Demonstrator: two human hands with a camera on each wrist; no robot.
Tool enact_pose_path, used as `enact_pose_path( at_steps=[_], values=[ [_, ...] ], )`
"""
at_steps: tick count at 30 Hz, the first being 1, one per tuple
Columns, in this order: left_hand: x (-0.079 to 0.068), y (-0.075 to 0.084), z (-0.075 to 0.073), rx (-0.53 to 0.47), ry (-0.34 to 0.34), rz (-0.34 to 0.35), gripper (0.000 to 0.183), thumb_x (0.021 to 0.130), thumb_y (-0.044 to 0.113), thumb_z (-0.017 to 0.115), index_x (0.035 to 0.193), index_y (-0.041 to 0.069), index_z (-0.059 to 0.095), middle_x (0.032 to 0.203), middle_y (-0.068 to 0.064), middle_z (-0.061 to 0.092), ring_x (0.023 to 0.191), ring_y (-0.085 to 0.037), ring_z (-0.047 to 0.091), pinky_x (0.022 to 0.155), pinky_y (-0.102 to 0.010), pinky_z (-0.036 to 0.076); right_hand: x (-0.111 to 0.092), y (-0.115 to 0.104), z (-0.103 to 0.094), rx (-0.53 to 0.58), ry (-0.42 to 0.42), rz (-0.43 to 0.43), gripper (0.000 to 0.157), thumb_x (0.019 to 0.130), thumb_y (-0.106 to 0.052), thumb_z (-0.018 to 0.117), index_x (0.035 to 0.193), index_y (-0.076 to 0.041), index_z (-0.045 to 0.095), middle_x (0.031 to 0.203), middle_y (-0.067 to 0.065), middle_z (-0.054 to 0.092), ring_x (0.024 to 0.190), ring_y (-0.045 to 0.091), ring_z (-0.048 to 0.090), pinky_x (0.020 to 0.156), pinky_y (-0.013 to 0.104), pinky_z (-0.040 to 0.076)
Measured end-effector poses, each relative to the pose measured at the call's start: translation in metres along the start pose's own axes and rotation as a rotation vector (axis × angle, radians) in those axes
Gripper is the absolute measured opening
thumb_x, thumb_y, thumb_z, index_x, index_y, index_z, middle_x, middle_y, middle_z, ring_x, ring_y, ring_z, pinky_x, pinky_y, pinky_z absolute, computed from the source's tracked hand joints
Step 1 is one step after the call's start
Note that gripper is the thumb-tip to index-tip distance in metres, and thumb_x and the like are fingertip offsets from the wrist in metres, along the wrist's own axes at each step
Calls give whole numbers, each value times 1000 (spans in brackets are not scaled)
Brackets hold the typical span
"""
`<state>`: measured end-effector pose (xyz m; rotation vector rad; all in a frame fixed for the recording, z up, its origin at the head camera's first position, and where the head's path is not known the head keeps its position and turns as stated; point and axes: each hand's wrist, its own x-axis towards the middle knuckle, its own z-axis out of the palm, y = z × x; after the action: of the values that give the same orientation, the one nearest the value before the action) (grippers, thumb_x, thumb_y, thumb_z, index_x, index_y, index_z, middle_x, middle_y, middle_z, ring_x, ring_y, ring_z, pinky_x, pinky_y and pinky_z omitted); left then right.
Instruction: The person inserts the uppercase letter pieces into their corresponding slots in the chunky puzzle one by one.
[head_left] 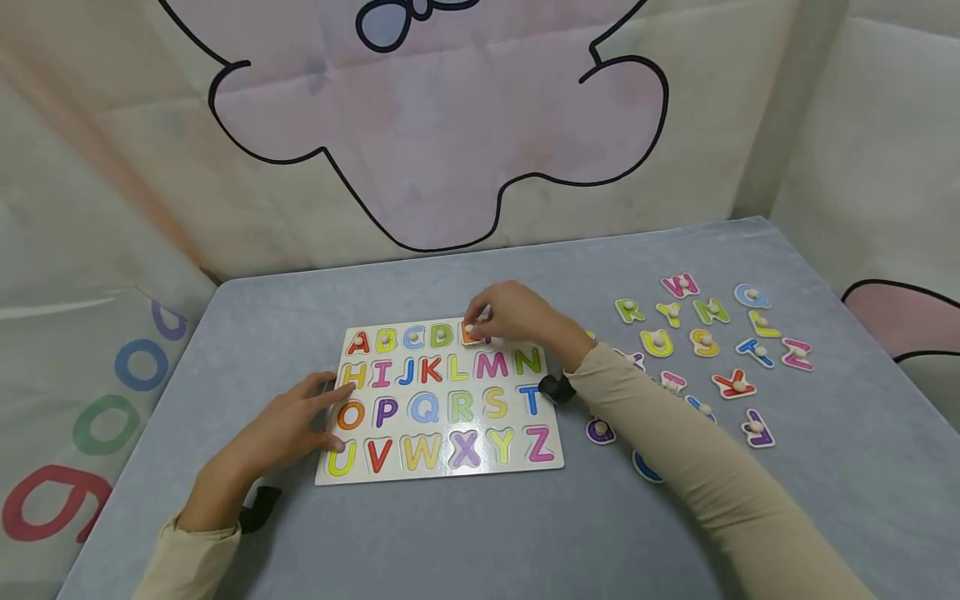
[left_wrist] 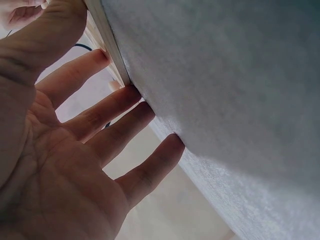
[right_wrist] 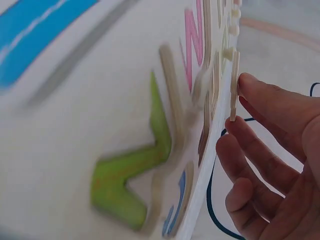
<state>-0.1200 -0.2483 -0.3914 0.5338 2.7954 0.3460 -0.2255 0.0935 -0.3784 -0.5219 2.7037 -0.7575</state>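
A white wooden alphabet puzzle board (head_left: 442,427) lies on the table, with coloured letters in rows. Knobs stand on the A, B, C and D pieces in its top row. My left hand (head_left: 288,425) rests at the board's left edge, thumb and index finger spread over its border; in the left wrist view the fingers (left_wrist: 120,122) look straight. Over the top row, right of the D, my right hand (head_left: 521,317) pinches an orange letter piece (head_left: 468,336), mostly hidden by the fingers. The right wrist view shows this thin piece (right_wrist: 234,90) edge-on, tilted against the board.
Several loose knobbed letter pieces lie scattered on the right of the grey table (head_left: 465,542), among them a pink W (head_left: 680,286), a red K (head_left: 733,385) and a yellow U (head_left: 657,342). My right forearm crosses over some pieces. A printed curtain (head_left: 420,200) hangs behind.
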Motion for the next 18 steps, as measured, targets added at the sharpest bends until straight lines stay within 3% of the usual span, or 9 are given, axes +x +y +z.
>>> enact_pose_path(
  at_steps=[18],
  values=[
    [-1,-1,2,7,14,17,84,71,31,87,145,13,51,148,-23,41,124,-46,52,97,-59,49,10,-8,11,3,-10,63,10,89,-28,76,98,-23,74,97,-3,69,87,15,60,74,28,48]
  ],
)
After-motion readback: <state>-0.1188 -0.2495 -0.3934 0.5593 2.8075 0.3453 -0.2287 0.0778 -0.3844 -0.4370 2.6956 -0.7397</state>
